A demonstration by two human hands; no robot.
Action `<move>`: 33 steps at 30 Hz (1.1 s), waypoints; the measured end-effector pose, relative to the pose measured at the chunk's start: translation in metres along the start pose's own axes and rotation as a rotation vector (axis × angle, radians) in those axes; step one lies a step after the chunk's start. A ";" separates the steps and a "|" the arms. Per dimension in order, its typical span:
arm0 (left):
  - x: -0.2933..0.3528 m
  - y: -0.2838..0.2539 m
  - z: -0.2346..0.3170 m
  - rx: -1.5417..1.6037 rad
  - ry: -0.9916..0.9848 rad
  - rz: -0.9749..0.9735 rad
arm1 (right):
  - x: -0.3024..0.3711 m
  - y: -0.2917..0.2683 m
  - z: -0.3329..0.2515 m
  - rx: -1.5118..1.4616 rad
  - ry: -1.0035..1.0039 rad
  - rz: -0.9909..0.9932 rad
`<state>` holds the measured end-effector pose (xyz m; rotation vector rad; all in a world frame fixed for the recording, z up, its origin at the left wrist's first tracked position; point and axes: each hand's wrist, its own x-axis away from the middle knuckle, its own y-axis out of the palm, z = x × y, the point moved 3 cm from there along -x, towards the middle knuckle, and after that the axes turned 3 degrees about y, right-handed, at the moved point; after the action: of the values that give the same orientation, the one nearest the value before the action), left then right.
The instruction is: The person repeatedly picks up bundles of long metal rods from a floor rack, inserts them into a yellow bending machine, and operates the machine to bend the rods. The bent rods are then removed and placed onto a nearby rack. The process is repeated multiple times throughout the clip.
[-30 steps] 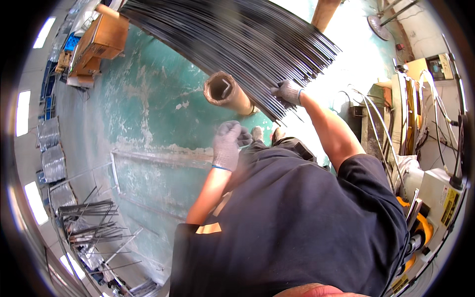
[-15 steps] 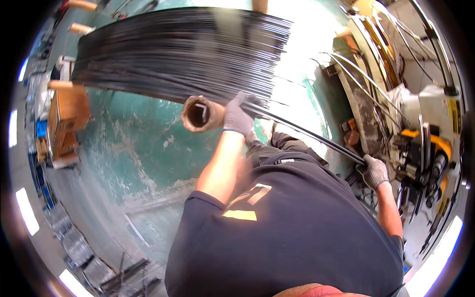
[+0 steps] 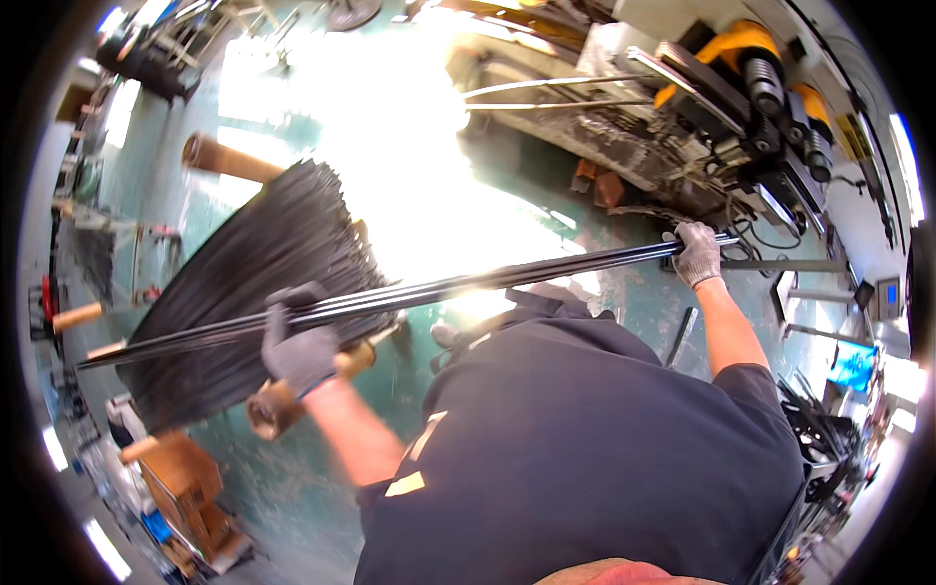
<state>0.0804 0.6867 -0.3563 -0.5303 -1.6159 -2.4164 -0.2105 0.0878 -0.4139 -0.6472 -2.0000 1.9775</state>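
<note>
A few long, thin black rods stretch across in front of my body in one bundle. My left hand, in a grey glove, is wrapped round the bundle toward its left part and is somewhat blurred. Near the bundle's right end my right hand, gloved too, is closed on the rods. Behind and below the left hand lies a large stack of similar black rods, fanned out by the lens. Brown cardboard tubes show by the stack, one just below my left hand.
At the upper right stands a machine with yellow and black parts and loose hoses. A cardboard box is at the lower left. More dark rods sit on a rack at the right. Bright glare covers part of the green floor.
My body has turned to the right, so the stack now appears farther left and the machine nearer the top. The held rods have come away from the stack's near edge, raised across my front.
</note>
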 end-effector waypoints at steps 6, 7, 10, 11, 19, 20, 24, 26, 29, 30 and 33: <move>0.005 0.133 -0.119 -0.244 0.042 -0.321 | 0.007 0.036 0.103 -1.299 1.016 0.384; 0.003 0.145 -0.151 -0.233 -0.011 -0.361 | -0.001 0.037 0.092 -1.934 1.226 0.268; -0.010 0.163 -0.240 -0.372 -0.117 -0.424 | -0.043 0.011 0.009 -2.738 1.047 0.178; -0.009 0.176 -0.268 -0.384 -0.180 -0.488 | -0.053 0.032 0.015 -2.701 1.131 0.288; -0.113 0.290 -0.267 -0.352 -0.281 -0.785 | -0.070 0.011 0.134 -2.397 1.147 0.797; -0.131 0.296 -0.265 -0.393 -0.263 -0.750 | -0.073 0.010 0.152 -2.335 1.141 0.897; -0.189 0.291 -0.308 -0.470 -0.282 -0.671 | -0.093 -0.010 0.190 -2.096 1.361 1.170; -0.221 0.292 -0.340 -0.489 -0.348 -0.692 | -0.114 -0.043 0.189 -2.030 1.452 1.234; -0.258 0.295 -0.388 -0.504 -0.382 -0.536 | -0.145 -0.059 0.196 -1.818 1.369 1.337; -0.273 0.296 -0.402 -0.515 -0.372 -0.455 | -0.155 -0.070 0.195 -1.714 1.367 1.344; -0.279 0.317 -0.451 -0.594 -0.444 -0.439 | -0.165 -0.053 0.237 -1.127 1.292 1.103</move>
<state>0.3606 0.1361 -0.3504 -0.9418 -1.2059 -3.3264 -0.1870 -0.1981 -0.3512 -2.6685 -1.5783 -0.0899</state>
